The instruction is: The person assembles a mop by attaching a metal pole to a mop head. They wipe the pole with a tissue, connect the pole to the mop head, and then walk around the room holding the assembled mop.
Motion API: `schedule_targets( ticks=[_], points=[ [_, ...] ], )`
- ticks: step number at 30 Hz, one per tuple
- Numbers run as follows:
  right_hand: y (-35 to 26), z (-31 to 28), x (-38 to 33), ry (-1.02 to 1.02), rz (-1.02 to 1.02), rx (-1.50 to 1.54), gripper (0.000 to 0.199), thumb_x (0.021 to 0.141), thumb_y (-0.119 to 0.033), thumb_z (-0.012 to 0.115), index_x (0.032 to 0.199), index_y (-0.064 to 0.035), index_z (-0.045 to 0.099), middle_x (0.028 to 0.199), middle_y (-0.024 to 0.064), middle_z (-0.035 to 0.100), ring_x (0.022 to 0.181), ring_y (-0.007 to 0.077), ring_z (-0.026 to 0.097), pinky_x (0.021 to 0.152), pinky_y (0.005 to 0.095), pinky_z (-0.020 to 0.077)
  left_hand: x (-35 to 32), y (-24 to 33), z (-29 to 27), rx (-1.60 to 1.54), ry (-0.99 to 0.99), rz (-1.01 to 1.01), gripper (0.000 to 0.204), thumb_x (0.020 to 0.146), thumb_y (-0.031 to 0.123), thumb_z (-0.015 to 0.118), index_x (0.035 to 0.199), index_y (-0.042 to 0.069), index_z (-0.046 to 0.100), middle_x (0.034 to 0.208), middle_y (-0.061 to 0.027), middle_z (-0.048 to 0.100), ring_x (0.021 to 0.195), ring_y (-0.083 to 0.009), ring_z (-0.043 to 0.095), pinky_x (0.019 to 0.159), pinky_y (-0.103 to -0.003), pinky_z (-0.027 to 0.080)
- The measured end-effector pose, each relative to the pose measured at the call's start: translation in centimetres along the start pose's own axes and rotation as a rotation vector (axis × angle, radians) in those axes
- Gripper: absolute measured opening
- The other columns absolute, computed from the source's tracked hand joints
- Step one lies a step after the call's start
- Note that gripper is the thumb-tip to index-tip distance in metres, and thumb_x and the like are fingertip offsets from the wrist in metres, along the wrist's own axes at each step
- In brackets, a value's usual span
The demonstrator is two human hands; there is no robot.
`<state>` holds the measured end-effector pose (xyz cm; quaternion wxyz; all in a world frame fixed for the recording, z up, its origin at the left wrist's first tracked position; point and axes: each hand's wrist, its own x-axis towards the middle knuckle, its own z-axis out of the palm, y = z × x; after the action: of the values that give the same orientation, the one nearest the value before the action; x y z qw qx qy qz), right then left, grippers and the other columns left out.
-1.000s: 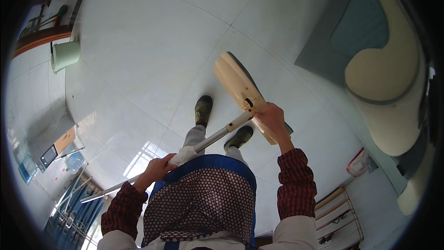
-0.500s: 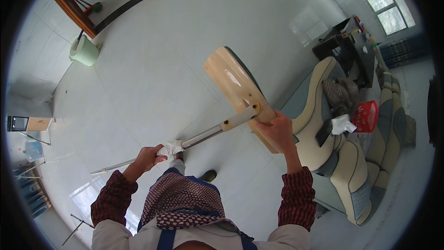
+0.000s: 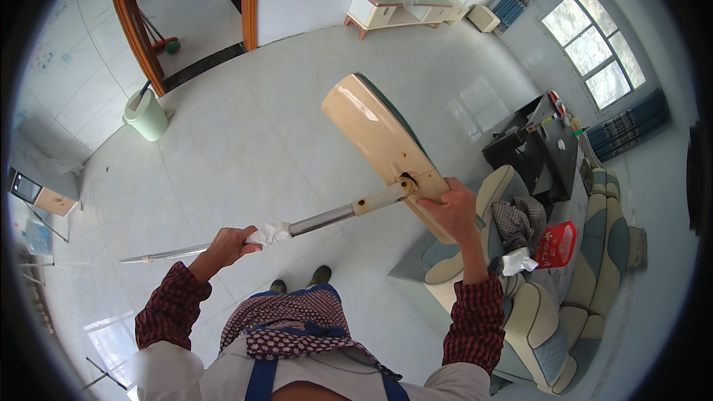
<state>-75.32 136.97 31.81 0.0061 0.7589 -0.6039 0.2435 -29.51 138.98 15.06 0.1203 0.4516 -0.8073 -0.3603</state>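
I hold a flat floor mop crosswise in front of me. Its long beige plastic head (image 3: 364,125), with a dark green edge on the far side, tilts up off the floor. My right hand (image 3: 453,212) grips the near end of that head, beside the joint. The metal pole (image 3: 323,218) slants down to the left from the joint. My left hand (image 3: 229,248) is closed around the pole, its fingers against a crumpled white tissue (image 3: 270,234) wrapped on it. How much tissue lies under the palm is hidden.
A cream and blue-grey sofa (image 3: 538,327) stands close on my right, bearing a grey garment (image 3: 516,223) and a red bag (image 3: 555,245). Beyond it is a black table (image 3: 546,148). A pale green bucket (image 3: 146,116) stands by the left wall. A low cabinet (image 3: 394,11) is at the back.
The view has tipped upward, bringing the low cabinet into sight. My left hand and the pole's far end have shifted a little left. My feet now stand side by side.
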Motion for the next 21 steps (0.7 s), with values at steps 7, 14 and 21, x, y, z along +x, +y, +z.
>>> schedule_targets(
  ticks=[7, 14, 21],
  points=[
    [4.2, -0.6, 8.8, 0.012, -0.164, -0.022, 0.026, 0.055, -0.019, 0.079, 0.055, -0.0002, 0.061, 0.078, 0.0079, 0.061, 0.069, 0.0225, 0.058, 0.055, 0.0348, 0.047, 7.2, 1.1, -4.3, 0.024, 0.094, -0.028, 0.037, 0.076, 0.031, 0.072, 0.101, 0.007, 0.059, 0.073, -0.0146, 0.064, 0.067, -0.0351, 0.062, 0.06, -0.041, 0.047],
    [8.6, -0.3, 18.5, 0.015, -0.278, 0.003, 0.024, 0.056, -0.019, 0.079, 0.063, -0.001, 0.066, 0.08, 0.0079, 0.062, 0.072, 0.0211, 0.059, 0.058, 0.0339, 0.0488, 15.4, 1.8, -9.5, 0.084, 0.184, -0.044, 0.035, 0.075, 0.029, 0.073, 0.099, 0.008, 0.06, 0.074, -0.0135, 0.064, 0.068, -0.0339, 0.062, 0.061, -0.04, 0.048],
    [9.7, 3.3, 27.2, 0.004, -0.295, 0.05, 0.021, 0.059, -0.019, 0.077, 0.068, -0.0024, 0.069, 0.077, 0.0073, 0.061, 0.073, 0.0212, 0.058, 0.058, 0.0336, 0.0481, 20.2, -2.3, -12.8, 0.233, 0.325, -0.014, 0.039, 0.076, 0.041, 0.068, 0.098, 0.011, 0.058, 0.072, -0.0073, 0.063, 0.066, -0.0296, 0.062, 0.056, -0.04, 0.047]
  ],
)
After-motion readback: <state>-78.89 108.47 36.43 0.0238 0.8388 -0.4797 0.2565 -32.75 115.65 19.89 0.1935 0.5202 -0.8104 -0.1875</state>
